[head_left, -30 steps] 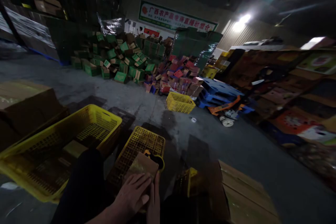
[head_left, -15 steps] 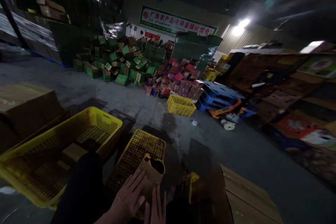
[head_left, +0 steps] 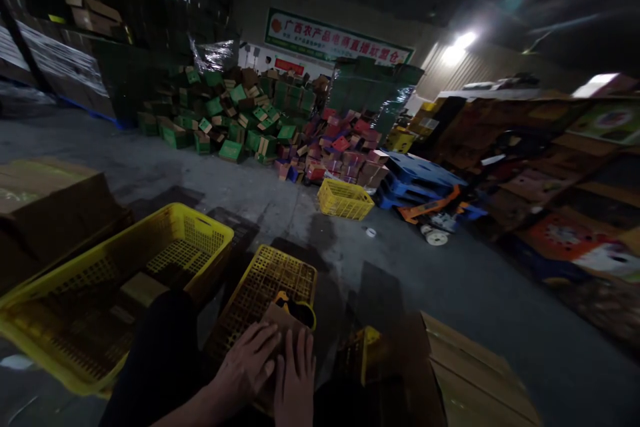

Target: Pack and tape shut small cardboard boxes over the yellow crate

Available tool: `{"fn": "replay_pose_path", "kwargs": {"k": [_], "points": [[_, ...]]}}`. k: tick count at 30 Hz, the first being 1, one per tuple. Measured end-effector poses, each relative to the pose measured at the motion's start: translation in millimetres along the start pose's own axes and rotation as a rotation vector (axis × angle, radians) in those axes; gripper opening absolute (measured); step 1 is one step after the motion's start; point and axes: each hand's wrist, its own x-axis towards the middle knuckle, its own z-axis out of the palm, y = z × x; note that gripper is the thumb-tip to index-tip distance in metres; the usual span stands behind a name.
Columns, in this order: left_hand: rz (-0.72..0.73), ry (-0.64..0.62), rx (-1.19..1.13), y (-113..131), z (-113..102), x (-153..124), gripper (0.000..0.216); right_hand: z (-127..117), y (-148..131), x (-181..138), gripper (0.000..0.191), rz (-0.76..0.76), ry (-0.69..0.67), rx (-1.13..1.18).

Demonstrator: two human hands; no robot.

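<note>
My left hand (head_left: 249, 365) and my right hand (head_left: 293, 380) lie side by side, fingers stretched flat, on a small brown cardboard box (head_left: 283, 319). The box rests on an upturned yellow plastic crate (head_left: 267, 285). A yellow and black tape dispenser (head_left: 299, 307) sits on the crate just beyond the box. My dark-clad knee (head_left: 160, 353) is to the left of the hands.
A large yellow crate (head_left: 120, 287) holding small boxes stands at left, with a brown carton (head_left: 45, 207) beyond it. Flat cardboard (head_left: 475, 380) lies at right. Further off are another yellow crate (head_left: 345, 199), blue pallets (head_left: 420, 177), and heaps of green (head_left: 230, 117) and red boxes (head_left: 345, 150).
My right hand has slid forward and flattened on the box beside the left hand. The left hand's fingers have spread and settled flat.
</note>
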Motion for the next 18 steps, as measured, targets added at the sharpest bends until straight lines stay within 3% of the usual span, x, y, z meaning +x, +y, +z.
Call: {"fn": "replay_pose_path", "kwargs": {"k": [3,8,12,18], "points": [[-0.062,-0.029,-0.027,1,-5,12,0.054,-7,2,-4,0.058,-0.094,0.033,0.047],[-0.075,0.008,-0.013,-5,9,18,0.052,-32,3,-5,0.079,-0.196,0.020,0.034],[0.003,-0.017,-0.080,-17,11,2,0.059,-40,-4,-7,0.097,-0.199,-0.023,0.010],[0.016,-0.017,-0.142,-23,0,-34,0.068,-24,-6,-16,0.089,-0.180,0.052,-0.020]]}}
